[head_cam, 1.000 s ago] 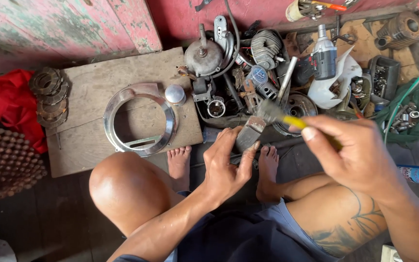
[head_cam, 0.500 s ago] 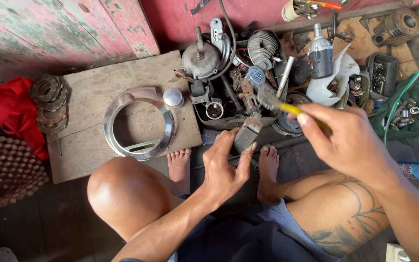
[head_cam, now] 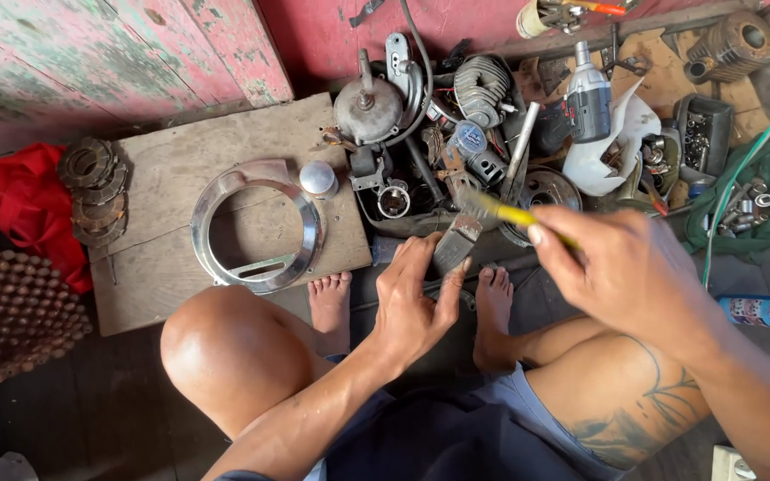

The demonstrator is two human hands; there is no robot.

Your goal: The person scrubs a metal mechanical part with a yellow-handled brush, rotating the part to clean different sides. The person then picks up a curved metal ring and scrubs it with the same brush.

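A small flat metal part (head_cam: 456, 242), grey and roughly rectangular, is held at the centre of the frame, pinched between the thumb and fingers of the left hand (head_cam: 416, 298) and tilted up toward the upper right. A brush with a yellow handle (head_cam: 503, 212) is gripped in the closed fingers of the right hand (head_cam: 630, 272), at centre right; its bristle end is seen just above the part's upper edge, though whether it touches cannot be told. Two bare feet (head_cam: 492, 303) are placed on the floor directly below the part, between the raised knees.

To the left, a worn wooden board (head_cam: 180, 169) is laid on the floor; a chromed ring-shaped cover (head_cam: 256, 223) and a small round metal cap (head_cam: 318, 178) are set on it. A stack of toothed discs (head_cam: 91, 191) is found at the board's left edge, beside a red cloth (head_cam: 24, 205). Above the hands, engine parts are heaped, with a cordless driver (head_cam: 588, 98) at upper right. A blue spray can (head_cam: 764, 312) is laid at the right edge.
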